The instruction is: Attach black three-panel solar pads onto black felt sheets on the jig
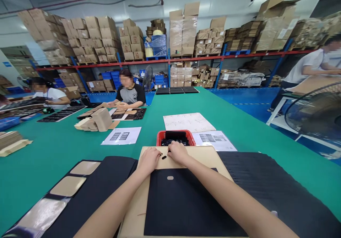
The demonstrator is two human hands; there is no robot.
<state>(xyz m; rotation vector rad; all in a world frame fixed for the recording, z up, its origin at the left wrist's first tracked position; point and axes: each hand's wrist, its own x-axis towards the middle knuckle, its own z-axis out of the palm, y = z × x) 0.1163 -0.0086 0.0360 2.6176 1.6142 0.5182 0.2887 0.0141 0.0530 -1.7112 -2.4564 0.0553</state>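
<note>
Over the far part of a tan board (210, 156), my left hand (150, 159) has its fingers closed, with a small dark piece showing at the tips. My right hand (178, 153) is pinched too, close beside it; what it holds is mostly hidden by the fingers. Between the two hands a small black oval piece (163, 157) lies on the board. Nearer to me is a flat black sheet (183, 202) with a small oval opening (170, 177) near its far edge. Just beyond my hands stands a red basket (159, 137) of small black parts.
Black sheets lie in stacks at left (106, 181) and right (269, 184). Printed pages (122, 136) and a white speckled board (186, 121) rest on the green table (213, 105). A co-worker (130, 92) sits across at left. A fan (317, 117) stands at right.
</note>
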